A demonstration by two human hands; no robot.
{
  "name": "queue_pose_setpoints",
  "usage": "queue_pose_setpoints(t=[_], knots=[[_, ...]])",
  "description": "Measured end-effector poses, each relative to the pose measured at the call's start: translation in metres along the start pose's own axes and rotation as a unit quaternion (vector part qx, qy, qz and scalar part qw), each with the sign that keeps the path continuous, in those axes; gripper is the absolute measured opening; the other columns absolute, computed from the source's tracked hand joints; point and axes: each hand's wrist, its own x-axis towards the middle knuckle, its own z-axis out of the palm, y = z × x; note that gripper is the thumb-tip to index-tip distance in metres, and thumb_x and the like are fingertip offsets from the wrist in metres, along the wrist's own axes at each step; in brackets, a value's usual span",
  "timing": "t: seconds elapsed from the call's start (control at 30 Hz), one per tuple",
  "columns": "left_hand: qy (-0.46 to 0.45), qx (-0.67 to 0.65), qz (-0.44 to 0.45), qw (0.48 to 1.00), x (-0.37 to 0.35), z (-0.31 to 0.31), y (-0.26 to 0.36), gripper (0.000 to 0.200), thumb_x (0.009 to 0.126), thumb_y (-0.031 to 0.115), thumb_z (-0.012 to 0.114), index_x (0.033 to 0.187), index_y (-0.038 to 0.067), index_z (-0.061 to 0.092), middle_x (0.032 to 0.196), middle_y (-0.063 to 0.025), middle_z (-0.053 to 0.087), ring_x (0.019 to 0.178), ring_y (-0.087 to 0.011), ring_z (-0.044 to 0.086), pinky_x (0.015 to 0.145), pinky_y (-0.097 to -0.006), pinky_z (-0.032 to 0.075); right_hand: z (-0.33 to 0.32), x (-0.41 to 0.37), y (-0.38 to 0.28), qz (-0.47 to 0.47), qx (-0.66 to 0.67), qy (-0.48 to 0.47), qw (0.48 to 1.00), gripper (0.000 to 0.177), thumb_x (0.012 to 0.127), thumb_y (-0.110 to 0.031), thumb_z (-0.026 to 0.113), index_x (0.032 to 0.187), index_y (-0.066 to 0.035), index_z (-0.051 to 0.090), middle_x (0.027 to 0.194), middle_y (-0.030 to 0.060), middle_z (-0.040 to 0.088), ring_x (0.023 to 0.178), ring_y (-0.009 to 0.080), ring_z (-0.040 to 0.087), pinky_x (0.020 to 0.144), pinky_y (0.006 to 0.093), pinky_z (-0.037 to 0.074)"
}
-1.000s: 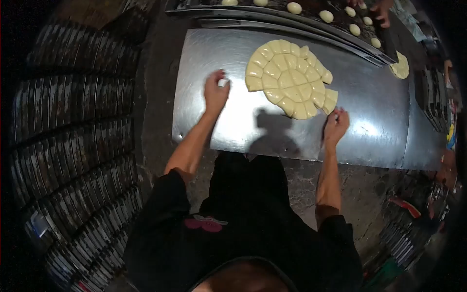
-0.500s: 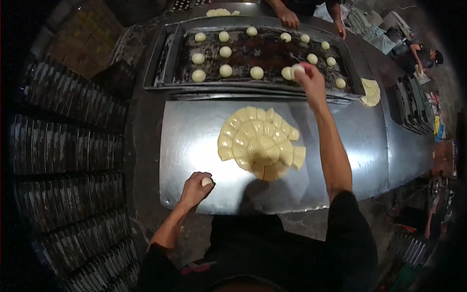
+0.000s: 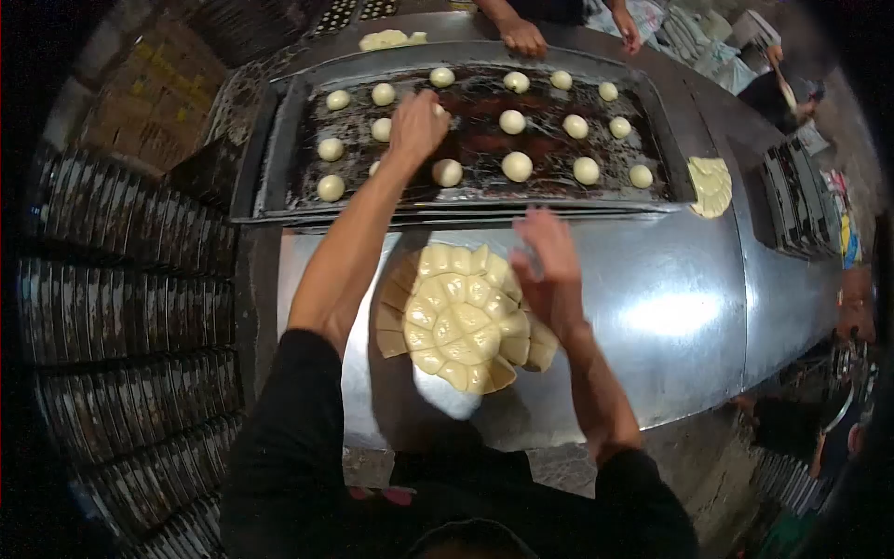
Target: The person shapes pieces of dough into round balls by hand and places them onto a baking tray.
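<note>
My left hand reaches over the dark baking tray, its fingers closed around a pale dough ball that peeks out at their right side. Rows of similar round dough balls sit spaced apart in the tray. My right hand is nearer to me, just below the tray's front edge and above the right side of the cut dough. It is blurred, but its fingers look apart and nothing shows in them. The flat, glossy dough, scored into many wedge-like pieces, lies on the metal table.
Behind the tray are another person's hands. Flat dough pieces lie beyond the tray and to its right. Stacked dark trays line the left side; more trays stand at right, near another person.
My left hand has gone from the table's front left up over the tray with a dough ball. My right hand has let go of its ball and drawn back. The view has shifted.
</note>
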Motion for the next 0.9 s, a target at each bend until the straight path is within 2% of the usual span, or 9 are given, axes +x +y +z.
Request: queue_pose_setpoints(t=[0.17, 0.3, 0.4, 0.43, 0.47, 0.5, 0.67, 0.83, 0.9], knots=[[-0.083, 0.157, 0.007, 0.984, 0.023, 0.069, -0.033, 0.033, 0.086, 0.021, 0.058, 0.111, 0.0, 0.058, 0.112, -0.0269, 0.056, 0.109, -0.044, 0.054, 0.091, -0.0527, 0.047, -0.034, -0.136, -0.01, 0.212, -0.035, -0.122, 0.969, 0.039, 0.082, -0.014, 0.07, 0.119, -0.01, 0.058, 0.13, 0.015, 0.052, 0.124, 0.0358, 0.047, 0.107, 0.0544, 0.033], [0.115, 0.089, 0.223, 0.964, -0.025, 0.019, 0.017, 0.039, 0.086, 0.027, 0.061, 0.117, 0.003, 0.057, 0.113, -0.0269, 0.057, 0.108, -0.0415, 0.055, 0.09, -0.05, 0.047, -0.045, -0.163, 0.01, 0.428, 0.004, -0.109, 0.897, 0.035, 0.084, -0.019, 0.069, 0.115, -0.005, 0.058, 0.121, 0.019, 0.054, 0.111, 0.0376, 0.052, 0.097, 0.0484, 0.041], [-0.132, -0.193, 0.136, 0.963, -0.157, -0.014, 0.093, 0.025, 0.084, 0.019, 0.06, 0.101, 0.001, 0.063, 0.095, -0.0188, 0.065, 0.089, -0.0377, 0.062, 0.08, -0.0441, 0.05, -0.023, -0.164, 0.011, 0.346, -0.091, -0.093, 0.929, 0.033, 0.083, -0.022, 0.071, 0.106, -0.002, 0.058, 0.106, 0.0193, 0.057, 0.099, 0.0372, 0.054, 0.087, 0.0475, 0.045], [-0.295, -0.009, 0.294, 0.909, -0.188, -0.016, 0.118, 0.02, 0.082, 0.009, 0.058, 0.099, 0.001, 0.064, 0.092, -0.0189, 0.065, 0.088, -0.0373, 0.062, 0.081, -0.0417, 0.051, -0.012, -0.162, 0.013, 0.259, -0.129, -0.077, 0.954, 0.032, 0.081, -0.023, 0.073, 0.102, -0.003, 0.057, 0.096, 0.0182, 0.058, 0.094, 0.0365, 0.055, 0.082, 0.0482, 0.046], [-0.427, -0.036, 0.19, 0.883, -0.214, -0.012, 0.137, 0.02, 0.082, 0.003, 0.057, 0.1, -0.001, 0.063, 0.097, -0.0184, 0.064, 0.096, -0.0355, 0.062, 0.089, -0.0405, 0.048, -0.009, -0.164, 0.012, 0.273, -0.079, -0.083, 0.955, 0.035, 0.079, -0.025, 0.075, 0.093, -0.004, 0.052, 0.093, 0.017, 0.058, 0.097, 0.0376, 0.053, 0.081, 0.0486, 0.046], [-0.22, -0.159, 0.325, 0.906, -0.259, 0.025, 0.114, 0.038, 0.078, 0.011, 0.067, 0.114, 0.0, 0.06, 0.111, -0.0174, 0.062, 0.107, -0.0307, 0.058, 0.094, -0.0422, 0.047, -0.004, -0.165, 0.011, 0.309, -0.057, -0.124, 0.941, 0.035, 0.079, -0.025, 0.075, 0.094, -0.004, 0.051, 0.093, 0.0172, 0.058, 0.089, 0.0368, 0.057, 0.077, 0.0465, 0.048], [-0.171, -0.268, 0.269, 0.909, -0.326, 0.021, 0.139, 0.082, 0.076, 0.012, 0.073, 0.143, -0.003, 0.029, 0.129, -0.0247, 0.048, 0.116, -0.039, 0.048, 0.101, -0.0464, 0.041, -0.032, -0.222, -0.001, 0.519, 0.251, 0.025, 0.817, 0.026, 0.081, -0.015, 0.073, 0.091, -0.005, 0.051, 0.096, 0.0118, 0.062, 0.076, 0.0189, 0.063, 0.065, 0.0307, 0.052], [-0.379, -0.524, 0.008, 0.763, -0.379, -0.037, 0.159, 0.08, 0.087, 0.013, 0.065, 0.151, 0.003, 0.017, 0.136, -0.0227, 0.045, 0.123, -0.0284, 0.048, 0.103, -0.0386, 0.041, -0.065, -0.219, -0.088, 0.479, 0.473, 0.193, 0.714, 0.04, 0.084, -0.007, 0.071, 0.11, 0.0, 0.041, 0.102, 0.0137, 0.062, 0.09, 0.0202, 0.063, 0.077, 0.0318, 0.055], [-0.322, -0.692, -0.405, 0.504, -0.387, -0.07, 0.16, 0.062, 0.091, 0.017, 0.062, 0.143, -0.002, 0.034, 0.134, -0.0177, 0.05, 0.119, -0.0266, 0.053, 0.099, -0.0379, 0.043, -0.049, -0.211, -0.112, 0.394, 0.276, 0.092, 0.872, 0.042, 0.087, -0.006, 0.068, 0.118, 0.001, 0.04, 0.103, 0.0139, 0.062, 0.096, 0.0195, 0.061, 0.08, 0.0319, 0.053]])
